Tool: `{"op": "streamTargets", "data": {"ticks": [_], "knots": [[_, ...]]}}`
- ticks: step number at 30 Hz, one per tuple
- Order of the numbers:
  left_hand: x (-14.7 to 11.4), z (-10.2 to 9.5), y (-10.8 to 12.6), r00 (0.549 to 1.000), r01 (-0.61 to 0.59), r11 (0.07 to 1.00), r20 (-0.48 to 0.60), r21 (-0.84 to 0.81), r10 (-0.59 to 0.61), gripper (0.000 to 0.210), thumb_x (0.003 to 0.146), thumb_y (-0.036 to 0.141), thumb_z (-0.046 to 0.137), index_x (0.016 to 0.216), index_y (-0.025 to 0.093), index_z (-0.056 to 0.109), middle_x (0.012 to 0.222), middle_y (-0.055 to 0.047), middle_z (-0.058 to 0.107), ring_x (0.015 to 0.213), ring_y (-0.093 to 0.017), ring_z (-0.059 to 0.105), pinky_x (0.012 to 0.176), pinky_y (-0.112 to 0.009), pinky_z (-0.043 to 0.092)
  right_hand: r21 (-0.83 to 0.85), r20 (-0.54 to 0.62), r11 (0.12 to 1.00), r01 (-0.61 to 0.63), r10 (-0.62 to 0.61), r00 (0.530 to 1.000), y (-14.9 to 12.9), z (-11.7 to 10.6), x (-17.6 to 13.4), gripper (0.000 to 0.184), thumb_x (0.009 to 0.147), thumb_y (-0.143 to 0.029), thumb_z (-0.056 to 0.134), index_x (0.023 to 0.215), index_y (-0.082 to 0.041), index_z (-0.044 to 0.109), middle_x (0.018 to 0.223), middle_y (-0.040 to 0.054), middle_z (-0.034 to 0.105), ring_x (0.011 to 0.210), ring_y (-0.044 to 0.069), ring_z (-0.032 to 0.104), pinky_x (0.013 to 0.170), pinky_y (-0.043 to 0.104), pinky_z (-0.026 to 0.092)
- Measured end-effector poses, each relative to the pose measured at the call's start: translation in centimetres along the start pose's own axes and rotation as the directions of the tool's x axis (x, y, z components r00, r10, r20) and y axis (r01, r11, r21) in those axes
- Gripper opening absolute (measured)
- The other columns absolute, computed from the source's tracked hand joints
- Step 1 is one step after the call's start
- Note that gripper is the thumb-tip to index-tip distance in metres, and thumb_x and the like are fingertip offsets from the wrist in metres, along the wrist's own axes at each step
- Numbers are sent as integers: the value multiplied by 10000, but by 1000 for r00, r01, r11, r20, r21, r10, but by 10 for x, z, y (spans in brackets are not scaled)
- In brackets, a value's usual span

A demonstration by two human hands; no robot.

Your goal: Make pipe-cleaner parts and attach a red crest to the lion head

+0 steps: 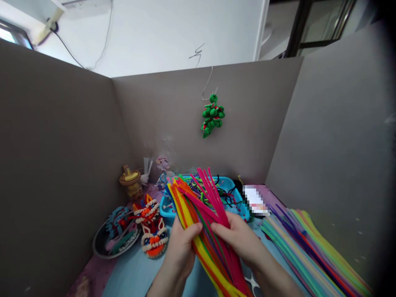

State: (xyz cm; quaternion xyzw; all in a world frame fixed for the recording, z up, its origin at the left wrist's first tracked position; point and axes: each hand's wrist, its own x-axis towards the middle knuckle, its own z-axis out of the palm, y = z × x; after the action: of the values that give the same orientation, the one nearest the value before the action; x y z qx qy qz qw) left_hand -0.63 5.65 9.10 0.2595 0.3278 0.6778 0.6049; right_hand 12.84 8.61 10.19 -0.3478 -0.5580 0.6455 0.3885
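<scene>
A thick bundle of long pipe cleaners (204,243) in yellow, orange, green, purple and pink spans both hands in front of me. My left hand (184,247) is closed round its yellow and orange side, thumb on top. On the pink side, my right hand (239,239) grips with its thumb pressed over the strands. Some pink strands fan out and stick up above the rest. The lower ends of the bundle run out of view at the bottom. Behind it stands a blue tray (167,211) holding tangled coloured pieces, partly hidden by the strands.
More pipe cleaners (309,247) lie in rows at the right. To the left are two lion-head figures (154,241) and a metal bowl (102,247) of coloured pieces. White scissors handles (253,284) show under my right arm. A green ornament (213,115) hangs on the grey partition (167,107).
</scene>
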Motion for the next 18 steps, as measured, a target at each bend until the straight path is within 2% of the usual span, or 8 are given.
{"op": "streamTargets", "data": {"ticks": [2,7,12,18], "knots": [[2,-1,0,1000,-6,1000,-7,-4,6,497,645,78,679,1101,170,507,986,-91,698,912,-265,660,818,-374,512,92,20,995,-25,23,1000,-2,-1,-2,268,741,-325,636,950,-156,639,892,59,728,799,226,681,762,364,520],[4,-3,1,999,-25,1000,-42,18,26,466,643,65,674,1069,160,509,971,-91,703,859,-261,672,790,-384,524,167,60,985,-40,30,998,-4,0,-5,287,733,-322,678,968,-161,643,910,65,727,831,229,678,801,373,505],[3,-3,0,999,-36,999,-18,34,37,483,662,104,704,1096,167,500,1008,-100,697,861,-254,672,786,-385,528,207,71,978,-10,-4,997,-3,3,-2,310,753,-301,675,1029,-171,621,977,70,717,889,233,669,815,375,504],[1,-1,0,998,-45,997,-31,60,47,469,632,112,738,1046,145,520,955,-103,705,841,-250,671,757,-361,531,203,83,979,-4,-13,996,2,3,-1,342,759,-299,678,1070,-174,611,1003,68,712,895,227,669,860,391,495]]}}
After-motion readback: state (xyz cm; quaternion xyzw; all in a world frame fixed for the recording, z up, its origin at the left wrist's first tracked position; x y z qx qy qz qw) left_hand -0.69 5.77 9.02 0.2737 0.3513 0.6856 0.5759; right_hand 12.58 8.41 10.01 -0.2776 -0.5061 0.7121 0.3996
